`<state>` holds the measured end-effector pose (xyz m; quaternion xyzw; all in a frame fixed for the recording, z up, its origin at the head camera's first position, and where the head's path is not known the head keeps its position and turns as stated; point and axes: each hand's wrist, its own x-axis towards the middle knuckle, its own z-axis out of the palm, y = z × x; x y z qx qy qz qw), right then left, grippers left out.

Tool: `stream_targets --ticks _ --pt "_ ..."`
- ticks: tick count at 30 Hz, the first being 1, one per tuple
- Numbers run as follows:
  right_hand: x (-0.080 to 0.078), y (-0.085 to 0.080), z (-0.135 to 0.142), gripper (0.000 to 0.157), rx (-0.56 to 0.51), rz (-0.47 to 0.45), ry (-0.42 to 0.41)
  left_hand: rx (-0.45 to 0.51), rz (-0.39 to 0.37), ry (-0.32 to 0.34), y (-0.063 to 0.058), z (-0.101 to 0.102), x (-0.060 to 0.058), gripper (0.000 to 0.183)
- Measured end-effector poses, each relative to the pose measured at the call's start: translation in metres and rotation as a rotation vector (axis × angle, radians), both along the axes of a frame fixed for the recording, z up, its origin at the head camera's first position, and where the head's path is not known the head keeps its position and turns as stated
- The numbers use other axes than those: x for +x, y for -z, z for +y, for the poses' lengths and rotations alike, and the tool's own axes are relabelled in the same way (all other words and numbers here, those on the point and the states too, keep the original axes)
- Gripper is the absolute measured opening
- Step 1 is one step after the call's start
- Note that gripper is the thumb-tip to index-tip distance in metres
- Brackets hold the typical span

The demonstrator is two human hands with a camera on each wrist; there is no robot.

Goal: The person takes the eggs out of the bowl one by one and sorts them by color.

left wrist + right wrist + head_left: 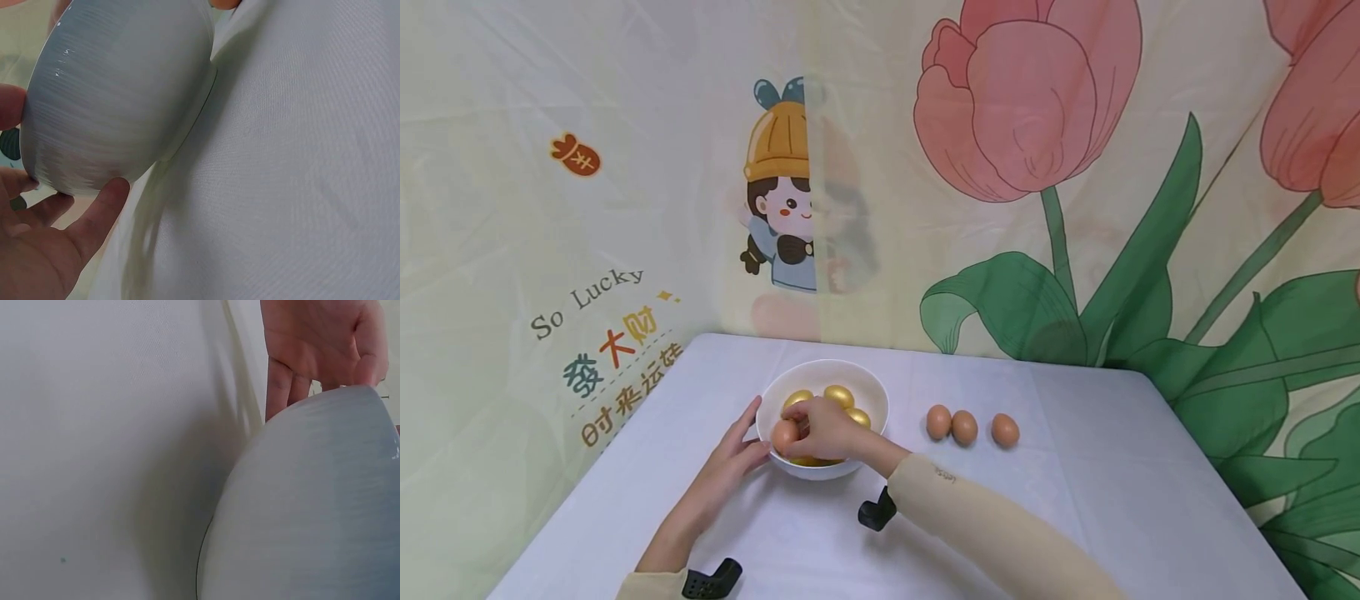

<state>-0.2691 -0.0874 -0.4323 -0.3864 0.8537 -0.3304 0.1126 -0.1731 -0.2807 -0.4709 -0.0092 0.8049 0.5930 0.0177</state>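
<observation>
A white bowl (822,472) stands on the table in the head view, with several gold eggs (838,396) inside. My right hand (829,429) reaches into it and holds a brown egg (785,437) near the left wall. In the right wrist view the bowl's rim hides that hand's fingertips. Along the bowl's left side, my left hand (730,458) touches the outer wall with spread fingers and thumb. The left wrist view shows the thumb (106,203) against the bowl's outside (119,94). Three brown eggs (964,428) lie on the cloth right of the bowl.
A white cloth (1037,517) covers the table. Behind it hangs a printed backdrop (880,275) with tulips and a cartoon figure. Black wrist cameras (877,510) are strapped on both sleeves; the right forearm crosses the table's front.
</observation>
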Motion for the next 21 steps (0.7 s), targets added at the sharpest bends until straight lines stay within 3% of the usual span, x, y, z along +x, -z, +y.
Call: stream_targets --ticks 11,21 --pt "0.004 0.001 -0.005 0.046 0.017 0.019 0.026 -0.003 0.004 0.001 0.0 0.0 -0.001 0.073" --pt "0.006 -0.006 0.017 0.046 -0.137 -0.01 0.03 -0.006 -0.007 -0.007 -0.001 0.002 0.001 0.076"
